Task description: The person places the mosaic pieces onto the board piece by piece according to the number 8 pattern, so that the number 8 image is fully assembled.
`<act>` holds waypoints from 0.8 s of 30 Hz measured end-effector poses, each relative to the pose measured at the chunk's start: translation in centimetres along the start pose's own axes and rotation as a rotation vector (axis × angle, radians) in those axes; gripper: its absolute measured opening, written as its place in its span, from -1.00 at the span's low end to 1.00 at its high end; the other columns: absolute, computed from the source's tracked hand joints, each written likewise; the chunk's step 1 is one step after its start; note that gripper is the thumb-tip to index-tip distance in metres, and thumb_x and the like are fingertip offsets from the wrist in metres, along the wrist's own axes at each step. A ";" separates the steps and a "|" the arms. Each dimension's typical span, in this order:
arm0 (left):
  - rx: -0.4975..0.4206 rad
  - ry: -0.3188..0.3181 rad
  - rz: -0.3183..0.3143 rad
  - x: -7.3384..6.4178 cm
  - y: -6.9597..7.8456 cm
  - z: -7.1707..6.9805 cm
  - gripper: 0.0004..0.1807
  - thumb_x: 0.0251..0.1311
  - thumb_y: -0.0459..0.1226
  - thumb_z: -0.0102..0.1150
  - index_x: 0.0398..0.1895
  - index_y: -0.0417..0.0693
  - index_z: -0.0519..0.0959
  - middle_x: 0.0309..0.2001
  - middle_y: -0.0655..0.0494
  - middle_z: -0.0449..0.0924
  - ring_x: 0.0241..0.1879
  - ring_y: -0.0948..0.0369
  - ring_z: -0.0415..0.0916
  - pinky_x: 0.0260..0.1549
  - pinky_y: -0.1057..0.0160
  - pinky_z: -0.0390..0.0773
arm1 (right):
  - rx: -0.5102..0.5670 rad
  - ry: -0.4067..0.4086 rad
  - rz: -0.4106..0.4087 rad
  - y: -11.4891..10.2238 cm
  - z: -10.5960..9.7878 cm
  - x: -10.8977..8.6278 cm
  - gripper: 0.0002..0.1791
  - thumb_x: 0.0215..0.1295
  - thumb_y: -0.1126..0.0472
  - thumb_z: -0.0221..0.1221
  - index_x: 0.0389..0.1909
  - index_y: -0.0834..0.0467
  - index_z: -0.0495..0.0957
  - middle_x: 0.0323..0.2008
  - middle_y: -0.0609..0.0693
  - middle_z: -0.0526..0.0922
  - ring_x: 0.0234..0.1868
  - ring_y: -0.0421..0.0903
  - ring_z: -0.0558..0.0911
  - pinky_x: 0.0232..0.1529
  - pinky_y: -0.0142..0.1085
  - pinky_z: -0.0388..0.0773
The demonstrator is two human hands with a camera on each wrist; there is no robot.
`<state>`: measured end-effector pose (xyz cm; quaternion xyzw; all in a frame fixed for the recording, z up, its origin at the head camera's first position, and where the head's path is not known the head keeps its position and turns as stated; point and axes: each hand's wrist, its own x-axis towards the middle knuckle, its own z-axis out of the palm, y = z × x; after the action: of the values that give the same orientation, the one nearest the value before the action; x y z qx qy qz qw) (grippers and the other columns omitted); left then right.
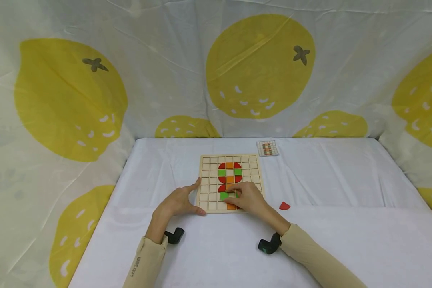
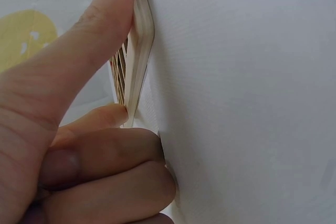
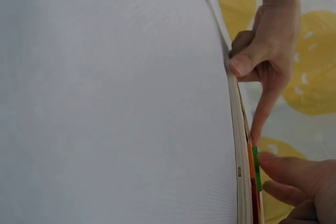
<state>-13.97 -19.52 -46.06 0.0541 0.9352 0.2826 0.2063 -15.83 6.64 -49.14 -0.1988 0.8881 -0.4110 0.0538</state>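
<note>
A wooden grid board [image 1: 204, 184] lies on the white cloth, with red rounded pieces [image 1: 238, 179] and orange [image 1: 230, 165] and green squares [image 1: 238, 172] in its cells. My left hand [image 1: 176, 200] steadies it, the straight index finger touching its left edge and the thumb pressing the near left corner; the other fingers fold under in the left wrist view. Over the lower half of the board, my right hand [image 1: 251, 199] pinches a green square tile [image 1: 224, 196] between thumb and index finger. That hand hides part of the board's near right side.
A small pattern card [image 1: 267, 148] lies behind the board's far right corner. One loose red quarter-round piece [image 1: 285, 206] is on the cloth to the right. White fabric printed with lemons [image 1: 259, 68] stands around the table. Both wrists carry black cameras [image 1: 270, 244].
</note>
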 end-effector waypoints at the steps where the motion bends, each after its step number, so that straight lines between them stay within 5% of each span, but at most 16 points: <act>1: 0.002 0.001 0.001 0.0 0.0 0.0 0.36 -0.19 0.07 0.70 0.68 0.19 0.02 0.58 -0.17 0.23 0.54 -0.15 0.24 0.43 -0.23 0.34 | -0.001 0.002 0.002 0.0 0.1 0.0 -0.68 0.11 0.07 0.55 -0.15 0.13 0.82 -0.75 -0.17 0.22 -0.65 -0.29 0.21 -0.54 -0.46 0.09; 24: 0.007 0.000 0.004 0.0 -0.1 0.0 0.35 -0.18 0.07 0.69 0.67 0.21 0.02 0.57 -0.19 0.25 0.53 -0.17 0.26 0.40 -0.25 0.36 | -0.034 -0.034 -0.023 -0.8 0.3 0.4 -0.78 0.19 0.17 0.49 -0.16 0.14 0.82 -0.78 -0.18 0.21 -0.72 -0.28 0.19 -0.61 -0.45 0.02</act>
<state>-13.92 -19.61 -46.13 0.0567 0.9361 0.2797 0.2056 -15.87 5.85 -48.74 -0.2167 0.8916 -0.3929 0.0607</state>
